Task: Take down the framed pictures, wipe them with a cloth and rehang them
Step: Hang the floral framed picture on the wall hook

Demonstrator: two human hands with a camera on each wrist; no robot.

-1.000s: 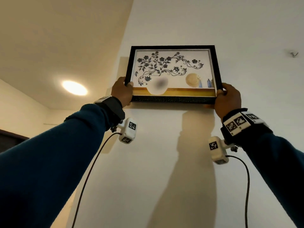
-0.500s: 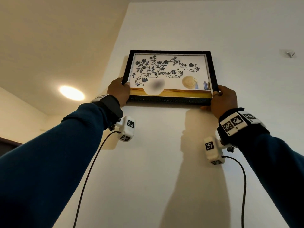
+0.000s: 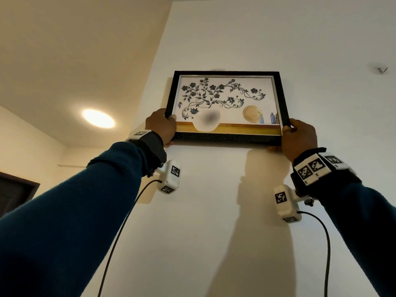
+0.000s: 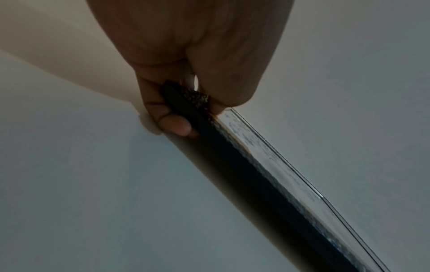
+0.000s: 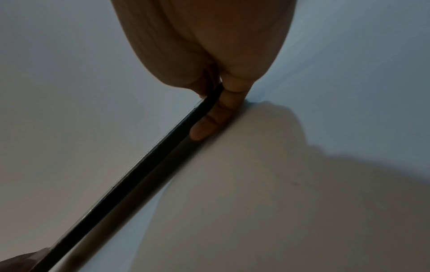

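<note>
Picture (image 3: 227,108) against wall (image 3: 214,211); left hand (image 3: 160,125) grips lower left corner, right hand (image 3: 299,138) grips lower right corner.

A blurred patch covers the vase in my picture (image 3: 225,103). My fingers behind its frame stay hidden in the head view, and its hanger cannot be seen.

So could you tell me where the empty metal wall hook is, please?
In the head view, the small metal hook sits high on the white wall, right of the black-framed flower picture.
</note>
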